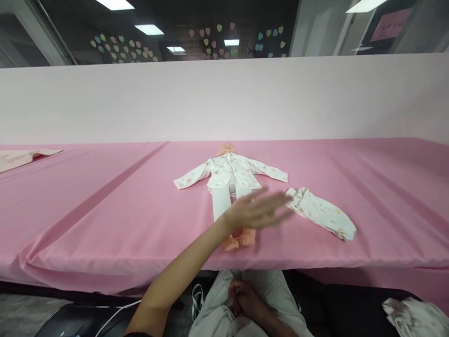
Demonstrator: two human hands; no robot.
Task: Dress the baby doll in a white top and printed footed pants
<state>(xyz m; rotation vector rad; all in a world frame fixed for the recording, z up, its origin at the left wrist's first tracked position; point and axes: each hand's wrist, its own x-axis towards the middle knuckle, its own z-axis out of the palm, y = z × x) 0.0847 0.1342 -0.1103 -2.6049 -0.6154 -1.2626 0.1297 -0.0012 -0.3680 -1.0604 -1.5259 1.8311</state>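
Note:
My left hand (259, 209) reaches across over the lower legs of a baby doll (220, 206). Its fingers are spread, slightly blurred, point right and hold nothing. The doll lies on its back on a pink-covered table (122, 224), feet towards me. It wears white leggings and an open white printed baby jacket (219, 172), sleeves spread out to both sides. Just beyond my left fingertips lies a pair of folded white printed baby trousers (322, 213). Down in my lap my right hand (245, 299) rests with curled fingers; nothing shows in it.
A light pink cloth (21, 158) lies at the table's far left. White crumpled fabric (416, 316) sits on a black chair (358, 304) at lower right. A white wall (224, 100) stands behind the table, with dark windows above. A white cable (117, 313) hangs at lower left.

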